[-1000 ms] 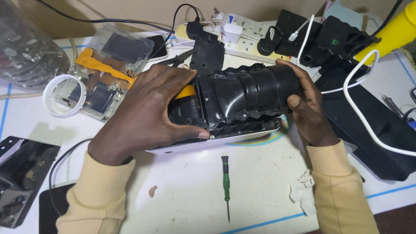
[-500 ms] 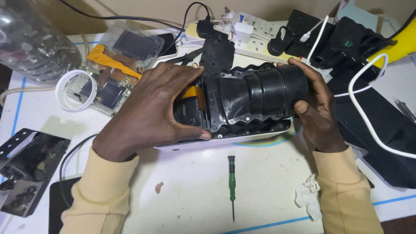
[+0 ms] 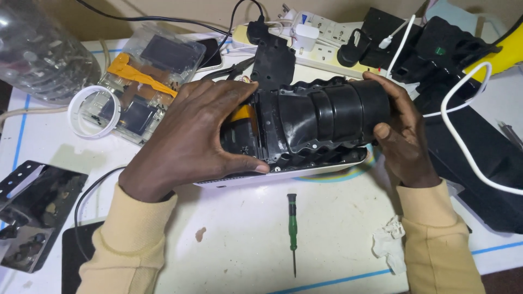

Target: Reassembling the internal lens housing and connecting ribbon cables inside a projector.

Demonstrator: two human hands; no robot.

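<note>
Overhead, cluttered white table (image 3: 239, 239) with blue tape lines (image 3: 348, 280).

Both hands grip a black ribbed housing (image 3: 321, 122) lying sideways on a white table (image 3: 245, 245) — the left hand (image 3: 193, 139) covers its wider end, fingers over a yellow part (image 3: 242, 115), and the right hand (image 3: 400, 133) clasps the narrow end. Below the left thumb lies a green screwdriver (image 3: 293, 231); beyond the fingertips, a white power strip (image 3: 321, 46).
</note>
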